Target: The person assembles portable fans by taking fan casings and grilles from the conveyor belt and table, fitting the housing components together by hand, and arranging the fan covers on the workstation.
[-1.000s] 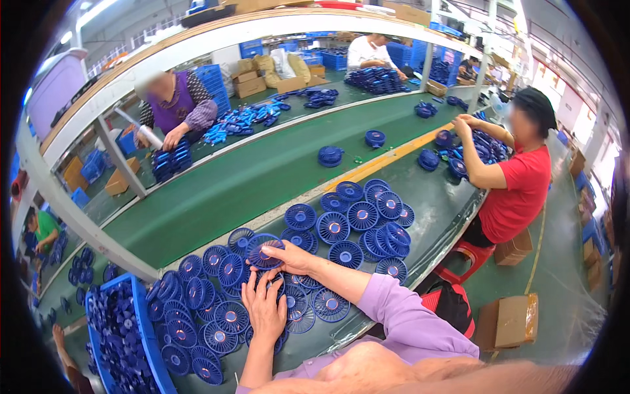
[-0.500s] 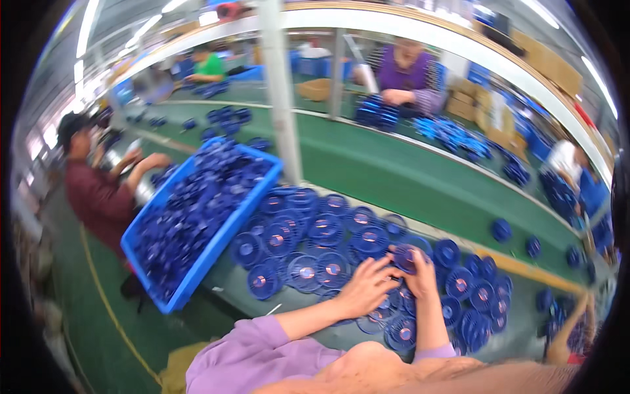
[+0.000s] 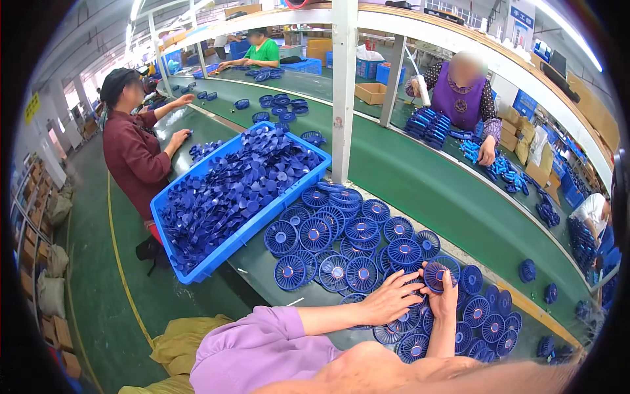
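Observation:
My right hand (image 3: 443, 303) is closed round the rim of a dark blue round fan guard (image 3: 434, 279), held up over the pile with its face toward me. Just left of it, my left hand (image 3: 394, 301) has its fingers stretched out, palm down, their tips close to the held guard; whether they touch it I cannot tell. Under and around both hands lie many more slotted fan guards (image 3: 362, 273), overlapping in a loose heap on the green table. Several have a copper-coloured centre. The heap is partly hidden by my hands.
A blue bin (image 3: 243, 246) full of small dark blue fan blades stands left of the heap. Beyond runs a green conveyor belt (image 3: 420, 190), with a white post (image 3: 344, 92) before it. Co-workers sit at the left and across the belt, one beside blue parts (image 3: 505, 171).
The whole view has swung, so the scene sits further right and lower, and it is sharper. The right hand still holds the guard, which now faces me more fully.

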Tool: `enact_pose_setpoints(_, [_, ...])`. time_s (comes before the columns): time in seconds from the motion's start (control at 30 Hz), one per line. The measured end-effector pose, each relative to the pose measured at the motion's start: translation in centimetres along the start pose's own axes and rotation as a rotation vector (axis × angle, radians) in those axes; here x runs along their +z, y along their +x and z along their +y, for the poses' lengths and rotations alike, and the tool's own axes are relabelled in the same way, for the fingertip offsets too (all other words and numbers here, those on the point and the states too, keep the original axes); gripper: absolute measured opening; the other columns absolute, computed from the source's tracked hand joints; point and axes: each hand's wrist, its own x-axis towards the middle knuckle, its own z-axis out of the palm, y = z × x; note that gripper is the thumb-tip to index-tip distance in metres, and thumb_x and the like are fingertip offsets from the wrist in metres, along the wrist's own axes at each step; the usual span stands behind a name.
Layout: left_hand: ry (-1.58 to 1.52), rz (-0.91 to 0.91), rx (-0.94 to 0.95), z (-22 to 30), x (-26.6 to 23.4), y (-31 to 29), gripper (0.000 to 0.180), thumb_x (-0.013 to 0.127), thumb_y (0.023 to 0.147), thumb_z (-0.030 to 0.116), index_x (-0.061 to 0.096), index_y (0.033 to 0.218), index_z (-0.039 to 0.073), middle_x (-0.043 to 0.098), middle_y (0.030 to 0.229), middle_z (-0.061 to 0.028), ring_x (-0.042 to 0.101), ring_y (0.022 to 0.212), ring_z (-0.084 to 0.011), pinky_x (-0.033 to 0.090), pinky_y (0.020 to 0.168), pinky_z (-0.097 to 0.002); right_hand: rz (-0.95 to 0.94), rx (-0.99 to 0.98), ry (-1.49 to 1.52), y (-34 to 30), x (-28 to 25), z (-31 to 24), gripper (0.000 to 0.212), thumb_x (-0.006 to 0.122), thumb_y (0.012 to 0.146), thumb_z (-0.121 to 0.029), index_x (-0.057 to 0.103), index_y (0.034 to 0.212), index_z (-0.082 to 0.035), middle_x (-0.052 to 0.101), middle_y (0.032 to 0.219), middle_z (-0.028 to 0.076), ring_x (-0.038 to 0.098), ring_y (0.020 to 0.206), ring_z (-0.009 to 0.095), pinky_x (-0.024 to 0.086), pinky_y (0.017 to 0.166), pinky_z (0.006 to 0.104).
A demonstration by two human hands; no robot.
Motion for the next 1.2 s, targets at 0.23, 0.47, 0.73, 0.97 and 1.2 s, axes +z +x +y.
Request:
enact_pose_setpoints(0.23, [0.002, 0.004, 0.0, 0.05, -0.08, -0.08, 0.039, 0.068, 0.075, 0.009, 0.058, 0.112, 0.007, 0.045, 0.136, -0.0132, 0.027, 0.139, -0.0341, 0.023, 0.11, -0.0559, 0.008, -0.001, 0.011, -0.05, 0.16, 0.07, 0.042, 0.049, 0.098, -0.029, 0.05, 0.119, 0.007, 0.059, 0.118, 0.025, 0.066, 0.098, 0.032, 0.061, 0.058, 0.0323])
enact_pose_setpoints(0.47, [0.005, -0.002, 0.004, 0.15, -0.34, -0.01, 0.04, 0.07, 0.074, 0.009, 0.058, 0.112, 0.007, 0.045, 0.136, -0.0134, 0.027, 0.139, -0.0343, 0.024, 0.11, -0.0558, 0.012, 0.003, 0.025, -0.03, 0.17, 0.0, 0.042, 0.052, 0.097, -0.029, 0.053, 0.117, 0.009, 0.059, 0.118, 0.025, 0.065, 0.1, 0.033, 0.061, 0.058, 0.0329])
enact_pose_setpoints(0.73, [0.004, 0.007, 0.011, 0.12, -0.22, -0.07, 0.039, 0.07, 0.074, 0.009, 0.058, 0.112, 0.008, 0.046, 0.134, -0.0141, 0.029, 0.138, -0.0348, 0.023, 0.11, -0.0556, 0.009, 0.0, 0.015, -0.11, 0.38, -0.1, 0.042, 0.053, 0.096, -0.029, 0.054, 0.116, 0.008, 0.06, 0.118, 0.025, 0.066, 0.099, 0.032, 0.061, 0.059, 0.0325])
enact_pose_setpoints(0.97, [0.017, 0.007, 0.013, 0.05, -0.05, -0.09, 0.04, 0.07, 0.074, 0.009, 0.058, 0.112, 0.008, 0.046, 0.134, -0.014, 0.029, 0.138, -0.0346, 0.023, 0.111, -0.0553, 0.009, 0.007, 0.016, -0.16, 0.22, -0.11, 0.044, 0.054, 0.096, -0.03, 0.052, 0.117, 0.008, 0.059, 0.118, 0.025, 0.066, 0.099, 0.032, 0.061, 0.059, 0.0327])
enact_pose_setpoints(1.2, [0.005, 0.024, 0.016, 0.23, -0.27, -0.07, 0.037, 0.068, 0.075, 0.008, 0.058, 0.111, 0.007, 0.047, 0.134, -0.0139, 0.029, 0.138, -0.0345, 0.024, 0.109, -0.0552, 0.012, 0.006, 0.015, -0.2, 0.41, -0.22, 0.045, 0.054, 0.096, -0.03, 0.052, 0.118, 0.009, 0.059, 0.119, 0.025, 0.065, 0.099, 0.032, 0.061, 0.059, 0.0331])
